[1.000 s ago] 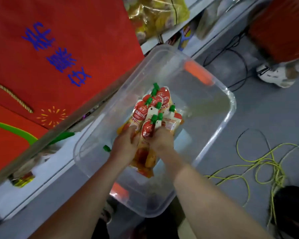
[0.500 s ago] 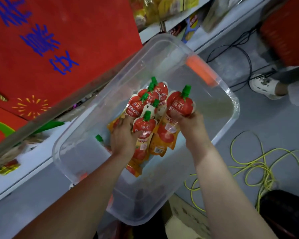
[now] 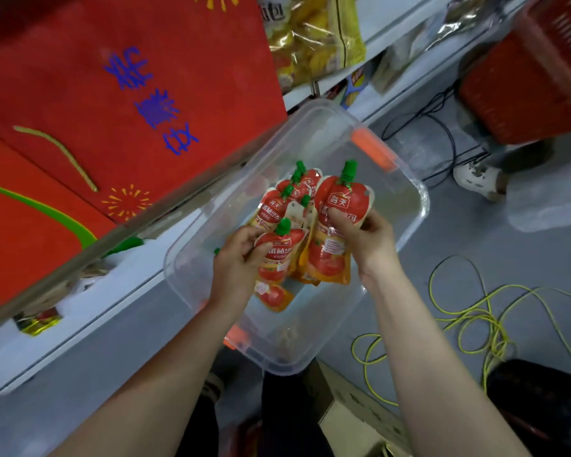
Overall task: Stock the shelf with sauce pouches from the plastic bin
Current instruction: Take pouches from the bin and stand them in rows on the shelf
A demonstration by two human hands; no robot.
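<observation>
Over the clear bin (image 3: 409, 206), both hands now stand higher and further apart than half a second ago, and the right-hand pouch (image 3: 338, 222) has come up clear of the heap, its green cap pointing far. The view has swung too: the red sign (image 3: 129, 94) fills more of the left.

The bin sits on a grey floor (image 3: 475, 258) beside a white shelf (image 3: 89, 301) at the left. Yellow snack bags (image 3: 314, 37) lie on a far shelf, a red basket (image 3: 534, 80) stands at far right, and a yellow cable (image 3: 475, 311) loops over the floor at right. A white shoe (image 3: 478, 179) shows near the basket.

The left hand (image 3: 241, 258) is clamped on a pouch (image 3: 277, 255), thumb across its front, the arm reaching in from the near left. The right hand (image 3: 366, 239) is closed on its own pouch, fingers (image 3: 335, 216) pressed on the label. More pouches (image 3: 287, 199) lie in the bin behind, just beside the two held ones.
</observation>
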